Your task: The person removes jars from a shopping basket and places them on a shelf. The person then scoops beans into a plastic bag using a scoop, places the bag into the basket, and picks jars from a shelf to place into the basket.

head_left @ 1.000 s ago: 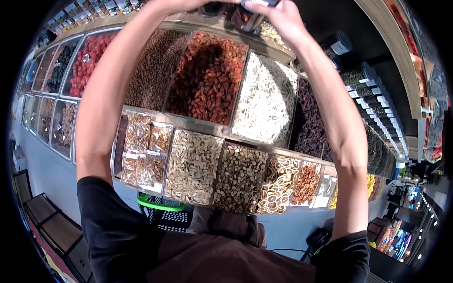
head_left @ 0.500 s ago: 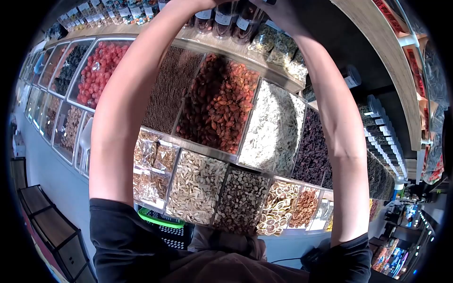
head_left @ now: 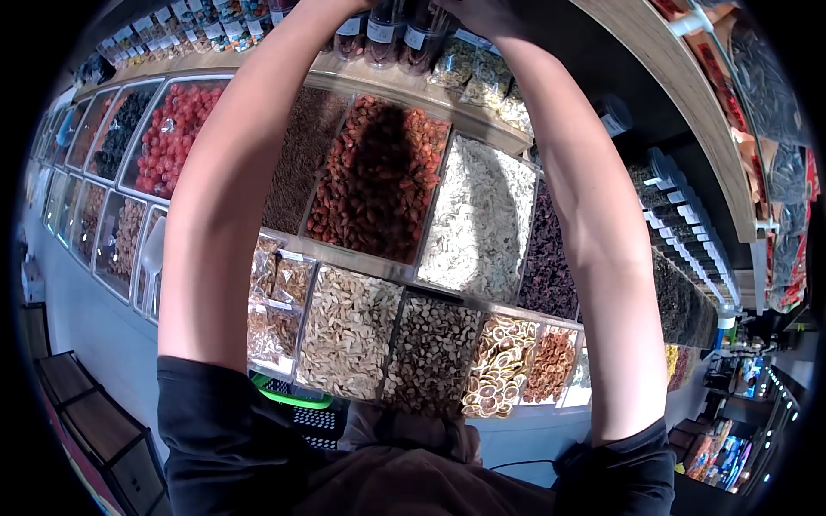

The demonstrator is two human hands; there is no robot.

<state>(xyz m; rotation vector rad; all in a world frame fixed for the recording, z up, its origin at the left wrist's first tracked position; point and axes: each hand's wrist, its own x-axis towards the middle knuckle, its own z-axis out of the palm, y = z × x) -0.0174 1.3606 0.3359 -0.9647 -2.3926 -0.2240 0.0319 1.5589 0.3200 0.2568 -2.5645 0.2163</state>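
Note:
Both arms reach far forward over the bins to a shelf of jars at the top of the view. My left hand [head_left: 353, 3] is mostly cut off by the top edge, close to a labelled clear jar [head_left: 384, 34]. Deep in shadow, my right hand [head_left: 483, 15] is at the top edge by another dark-filled jar [head_left: 422, 41]. The fingers of both hands are cut off or too dark to make out, so whether they touch or grip a jar is hidden. Bags of dried greenish pieces [head_left: 486, 79] stand below my right hand.
Beneath my arms lie open bins of reddish-brown dried pods [head_left: 379, 181], white flakes [head_left: 477, 215], pale slices [head_left: 348, 327] and dried citrus rings [head_left: 499, 365]. A wooden shelf edge [head_left: 680, 95] curves along the right. A green-rimmed basket [head_left: 297, 398] is low by my body.
The view has shifted slightly, so the bins and jars sit further left. My right arm appears further left, and the shadow over the reddish-brown pods has moved. Both hands remain at the jar shelf.

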